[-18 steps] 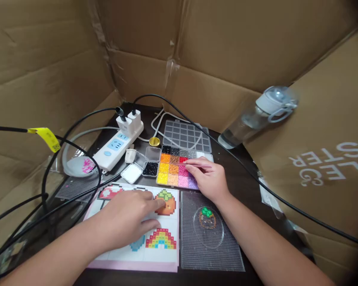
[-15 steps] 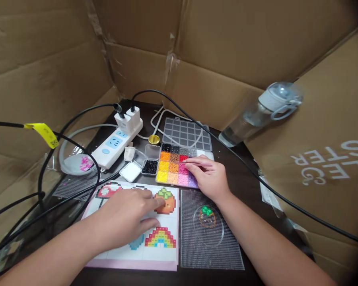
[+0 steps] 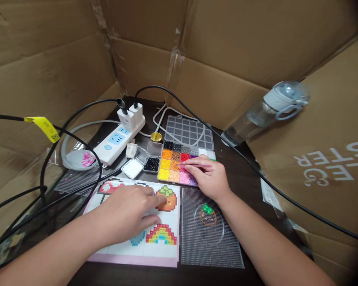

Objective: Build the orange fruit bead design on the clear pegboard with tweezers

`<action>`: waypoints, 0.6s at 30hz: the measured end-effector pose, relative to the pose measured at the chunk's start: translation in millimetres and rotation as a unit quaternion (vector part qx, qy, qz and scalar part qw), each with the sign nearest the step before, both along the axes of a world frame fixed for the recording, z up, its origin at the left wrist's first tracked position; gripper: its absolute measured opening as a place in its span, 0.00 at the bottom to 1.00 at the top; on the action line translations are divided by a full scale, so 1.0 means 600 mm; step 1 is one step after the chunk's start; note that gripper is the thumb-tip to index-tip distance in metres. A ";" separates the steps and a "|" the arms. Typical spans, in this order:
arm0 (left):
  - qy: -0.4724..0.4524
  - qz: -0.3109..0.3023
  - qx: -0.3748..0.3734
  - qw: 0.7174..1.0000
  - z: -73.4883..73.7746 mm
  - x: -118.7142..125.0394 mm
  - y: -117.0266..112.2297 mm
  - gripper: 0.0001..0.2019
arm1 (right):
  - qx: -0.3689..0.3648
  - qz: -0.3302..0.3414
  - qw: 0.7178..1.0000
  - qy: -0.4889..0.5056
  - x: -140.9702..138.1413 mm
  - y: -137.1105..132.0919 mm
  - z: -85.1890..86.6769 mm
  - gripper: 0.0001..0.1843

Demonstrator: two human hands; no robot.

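Note:
My left hand [image 3: 129, 212] lies on the pattern sheet [image 3: 131, 254], index finger stretched onto an orange fruit design [image 3: 168, 204] with green leaves, thumb apart. Pinched in my right hand [image 3: 210, 178] are thin pink tweezers [image 3: 197, 165], their tip over the orange and yellow compartments of the bead box [image 3: 167, 180]. I cannot see whether a bead is in the tip. Below my right wrist, a clear pegboard [image 3: 211, 250] carries a partly outlined bead figure [image 3: 208, 216] in orange-brown with a green top.
Left of the bead box are a small case of black beads [image 3: 151, 164] and a white-filled case [image 3: 133, 168]. A power strip [image 3: 110, 149] stands behind, with black cables [image 3: 44, 159] looping at left. A water bottle [image 3: 259, 117] leans at right. Cardboard walls [image 3: 143, 59] surround the table.
The tweezers' tip has shifted slightly left and nearer, over the orange compartments. My left hand keeps its place on the orange design. The whole view has shifted a little.

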State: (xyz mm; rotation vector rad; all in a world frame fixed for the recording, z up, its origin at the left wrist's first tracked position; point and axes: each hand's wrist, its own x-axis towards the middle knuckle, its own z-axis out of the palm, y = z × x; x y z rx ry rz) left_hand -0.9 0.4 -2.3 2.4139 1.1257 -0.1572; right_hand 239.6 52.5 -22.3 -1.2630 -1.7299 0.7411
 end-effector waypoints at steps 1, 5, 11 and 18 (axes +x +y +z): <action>0.001 0.001 0.000 1.000 0.001 0.000 0.000 0.15 | -0.003 -0.010 1.000 0.004 0.000 0.000 0.000 0.05; 0.002 -0.001 -0.003 1.000 0.004 0.000 0.000 0.15 | -0.006 -0.021 1.000 0.017 0.001 0.000 0.000 0.05; -0.002 -0.001 -0.008 1.000 0.003 -0.001 0.000 0.16 | -0.008 0.010 1.000 0.003 0.001 0.000 0.001 0.05; -0.008 0.002 -0.006 1.000 -0.001 -0.002 -0.001 0.15 | -0.016 0.014 1.000 0.006 0.002 0.000 0.000 0.05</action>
